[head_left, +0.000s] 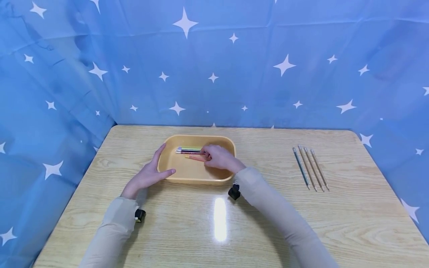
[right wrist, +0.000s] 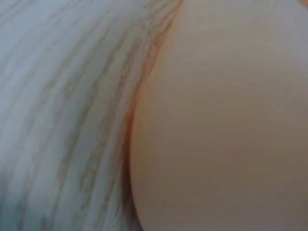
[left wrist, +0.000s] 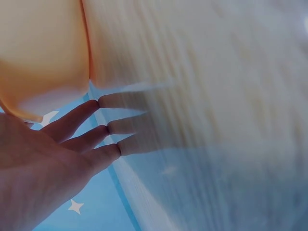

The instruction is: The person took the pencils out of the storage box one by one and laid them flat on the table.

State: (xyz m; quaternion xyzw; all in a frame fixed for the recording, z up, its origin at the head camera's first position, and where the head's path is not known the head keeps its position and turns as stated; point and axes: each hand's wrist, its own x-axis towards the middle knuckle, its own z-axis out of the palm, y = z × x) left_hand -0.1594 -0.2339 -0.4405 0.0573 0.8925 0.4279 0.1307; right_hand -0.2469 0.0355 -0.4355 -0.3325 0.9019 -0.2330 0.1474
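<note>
A shallow tan tray (head_left: 197,181) stands on the table, with several pencils (head_left: 189,149) lying side by side in it. Below them in the head view lies an orange-red pencil (head_left: 193,158), slightly askew. My right hand (head_left: 220,158) reaches into the tray from the right, its curled fingers pinching at the right ends of the pencils; the fingers hide which one they hold. At the tray's left end, my left hand (head_left: 147,175) is spread, thumb over the near rim. Its straight fingers (left wrist: 72,122) reach down outside the wall to the tabletop in the left wrist view.
To the right on the wood-grain table (head_left: 355,216) lie a blue-green pencil (head_left: 301,168) and several plain wooden pencils (head_left: 312,169) in a slanted row. A blue curtain (head_left: 234,89) with white stars hangs behind and at both sides. Only tray wall and tabletop show in the right wrist view.
</note>
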